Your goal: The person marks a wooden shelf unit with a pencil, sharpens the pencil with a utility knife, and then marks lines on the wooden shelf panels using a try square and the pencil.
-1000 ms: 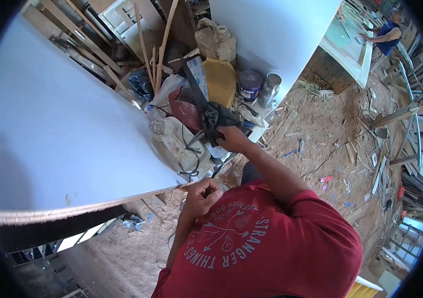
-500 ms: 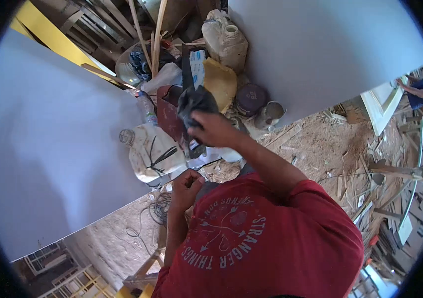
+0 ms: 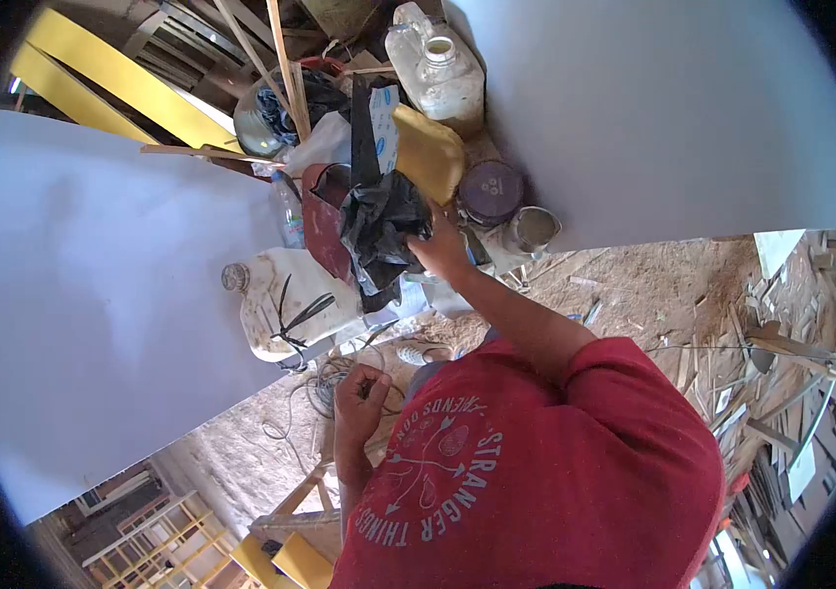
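My right hand [image 3: 440, 247] is at the right edge of a crumpled black plastic bag [image 3: 378, 228], its fingers closed on the plastic. The bag lies against a dark red container [image 3: 323, 211] and below a long dark strip [image 3: 365, 133]. A yellow sponge-like block [image 3: 428, 152] sits just beyond that hand, with a purple-lidded tub [image 3: 491, 192] and a metal cup [image 3: 533, 230] to its right. My left hand [image 3: 361, 401] is curled in a loose fist near my body; whatever is inside it, if anything, is hidden. A whitish jug [image 3: 295, 304] with black ties lies nearby.
Large pale panels stand on the left [image 3: 123, 294] and right [image 3: 663, 118]. An open-topped plastic jug [image 3: 442, 79] is at the back. A clear bottle [image 3: 288, 211] is beside the left panel. Wood scraps and coiled cord [image 3: 329, 383] lie on the dusty floor.
My right hand has shifted right, from over the black plastic bag to its edge, and the bag looks more spread out. My left hand has dropped slightly lower in view.
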### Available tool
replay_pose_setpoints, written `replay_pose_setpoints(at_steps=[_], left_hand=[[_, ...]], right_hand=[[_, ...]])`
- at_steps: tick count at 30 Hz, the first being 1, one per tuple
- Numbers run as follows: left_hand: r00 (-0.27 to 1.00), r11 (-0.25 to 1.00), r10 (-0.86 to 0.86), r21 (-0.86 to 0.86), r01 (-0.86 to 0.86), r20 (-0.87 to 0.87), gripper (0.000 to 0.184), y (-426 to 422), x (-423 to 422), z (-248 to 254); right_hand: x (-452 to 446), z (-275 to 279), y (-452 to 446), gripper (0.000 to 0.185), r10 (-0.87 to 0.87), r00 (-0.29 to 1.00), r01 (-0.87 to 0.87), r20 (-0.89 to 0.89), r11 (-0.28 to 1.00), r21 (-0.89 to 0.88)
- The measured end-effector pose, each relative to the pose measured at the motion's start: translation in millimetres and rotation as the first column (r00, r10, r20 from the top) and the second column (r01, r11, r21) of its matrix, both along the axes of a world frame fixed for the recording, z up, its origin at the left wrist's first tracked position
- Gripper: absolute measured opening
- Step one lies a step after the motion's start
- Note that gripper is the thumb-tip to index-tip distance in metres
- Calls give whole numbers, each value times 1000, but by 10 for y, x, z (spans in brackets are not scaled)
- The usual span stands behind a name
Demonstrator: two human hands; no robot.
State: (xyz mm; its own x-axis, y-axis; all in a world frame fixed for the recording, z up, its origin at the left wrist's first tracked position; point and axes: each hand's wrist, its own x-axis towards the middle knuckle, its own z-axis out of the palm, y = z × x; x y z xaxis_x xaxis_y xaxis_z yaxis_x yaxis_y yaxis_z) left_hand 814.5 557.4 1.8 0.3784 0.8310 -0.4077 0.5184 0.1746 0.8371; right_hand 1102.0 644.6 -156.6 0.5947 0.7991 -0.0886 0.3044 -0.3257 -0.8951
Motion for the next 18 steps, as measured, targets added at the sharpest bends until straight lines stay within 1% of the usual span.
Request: replay_pose_setpoints(at_steps=[1,4,7,8,11,12,15,18], left_hand=[[1000,1000,-11,-8,11,5,17,14,3,-7],[1000,1000,-8,2,8,-10,17,67,-16,17],[996,998,-55,-9,55,-76,19,108,-57,37],[995,998,-65,-14,64,-79,19,120,-75,7],[992,996,-87,-8,87,-87,17,136,-92,-34],[991,996,-94,2,94,-92,17,139,-77,-33],[993,996,-86,16,87,-81,17,174,-45,-74],[996,997,-78,22,79,-53,16,216,-5,-73]], right_hand=[[-48,-14,53,91,-50,997,48,58,998,44],[-263,78,43,79,-90,994,81,60,986,142],[-356,298,-3,72,60,997,-71,58,974,215],[-425,262,6,69,82,979,-114,184,979,170],[-456,392,46,67,308,920,-319,243,948,8],[-479,359,84,71,351,898,-368,266,930,15],[-482,286,157,71,402,863,-423,306,906,4],[-385,355,151,72,386,885,-402,260,916,8]])
